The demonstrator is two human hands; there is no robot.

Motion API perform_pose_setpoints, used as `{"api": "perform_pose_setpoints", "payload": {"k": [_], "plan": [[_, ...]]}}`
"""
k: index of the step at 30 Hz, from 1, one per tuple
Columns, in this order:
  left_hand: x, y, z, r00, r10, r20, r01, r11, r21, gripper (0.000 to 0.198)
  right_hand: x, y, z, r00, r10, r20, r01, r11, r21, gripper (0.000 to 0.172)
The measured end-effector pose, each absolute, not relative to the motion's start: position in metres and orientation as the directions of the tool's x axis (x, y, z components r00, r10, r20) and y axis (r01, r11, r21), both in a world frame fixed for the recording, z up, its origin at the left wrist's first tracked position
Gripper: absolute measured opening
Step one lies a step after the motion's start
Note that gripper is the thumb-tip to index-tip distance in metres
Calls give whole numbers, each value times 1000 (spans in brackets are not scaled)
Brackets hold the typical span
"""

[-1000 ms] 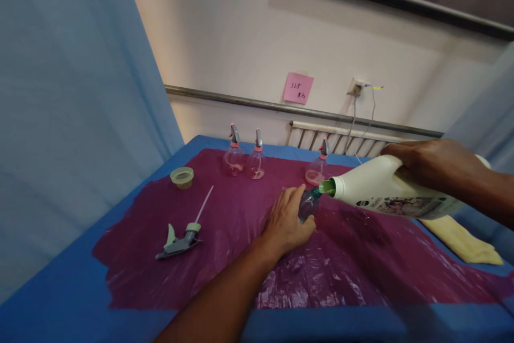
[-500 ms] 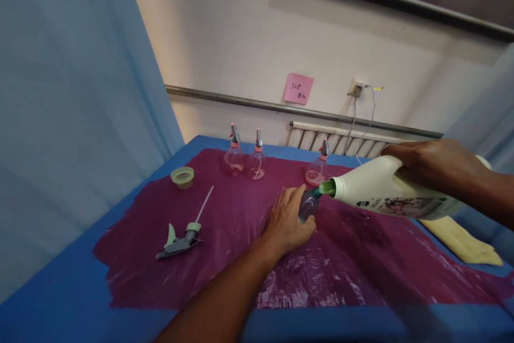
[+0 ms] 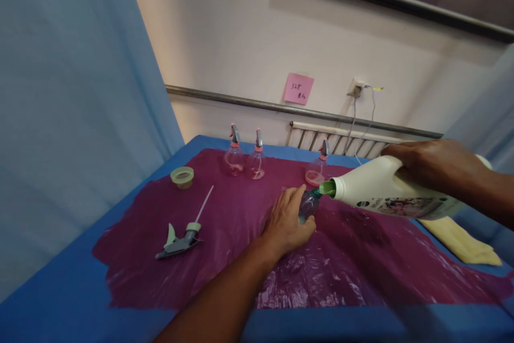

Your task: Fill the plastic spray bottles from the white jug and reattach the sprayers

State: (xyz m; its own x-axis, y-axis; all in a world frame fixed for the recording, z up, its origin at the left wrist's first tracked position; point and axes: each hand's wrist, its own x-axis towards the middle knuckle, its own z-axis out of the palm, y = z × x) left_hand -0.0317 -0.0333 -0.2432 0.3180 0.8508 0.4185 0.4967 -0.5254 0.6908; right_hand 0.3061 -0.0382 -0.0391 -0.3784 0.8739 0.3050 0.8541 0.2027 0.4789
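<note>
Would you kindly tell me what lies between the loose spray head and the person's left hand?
Only bare purple sheet, in the head view, between the spray head and the left hand.

The small clear plastic bottle (image 3: 308, 205) is mostly hidden behind the left hand (image 3: 286, 222). At its 3 o'clock, the cream plastic jug (image 3: 381, 190) has a blurred, unreadable label.

Handwritten "32" with unclear characters beside and below, on the pink sticky note (image 3: 298, 88)
</note>
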Motion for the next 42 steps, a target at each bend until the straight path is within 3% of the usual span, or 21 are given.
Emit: {"api": "perform_pose_setpoints", "payload": {"k": [42], "plan": [[-31,-33,-247,312,826,469,487,-563,667,81,303,-39,-35,-361,886,290,852,188,488,33]]}}
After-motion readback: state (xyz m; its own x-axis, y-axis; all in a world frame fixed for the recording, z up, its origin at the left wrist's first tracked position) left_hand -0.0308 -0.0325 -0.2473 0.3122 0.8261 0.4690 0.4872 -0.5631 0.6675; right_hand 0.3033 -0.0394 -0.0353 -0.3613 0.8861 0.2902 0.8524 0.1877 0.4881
